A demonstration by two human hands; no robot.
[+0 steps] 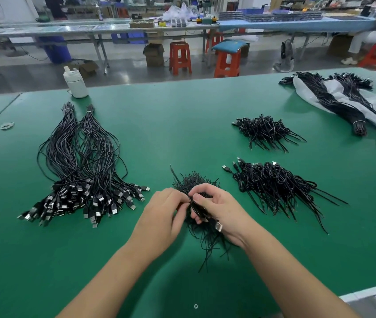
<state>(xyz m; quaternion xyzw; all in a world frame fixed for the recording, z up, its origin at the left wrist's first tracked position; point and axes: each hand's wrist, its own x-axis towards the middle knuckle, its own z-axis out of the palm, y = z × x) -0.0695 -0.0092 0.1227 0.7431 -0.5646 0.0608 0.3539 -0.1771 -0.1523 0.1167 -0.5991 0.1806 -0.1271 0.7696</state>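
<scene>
My right hand (221, 210) is curled tight round the coiled black cable (196, 208), just above the tie pile (196, 180) on the green table (182, 115). My left hand (164, 212) pinches a twist tie (178, 180) at the coil's middle.

bright even light, soft shadows, edges warped
</scene>
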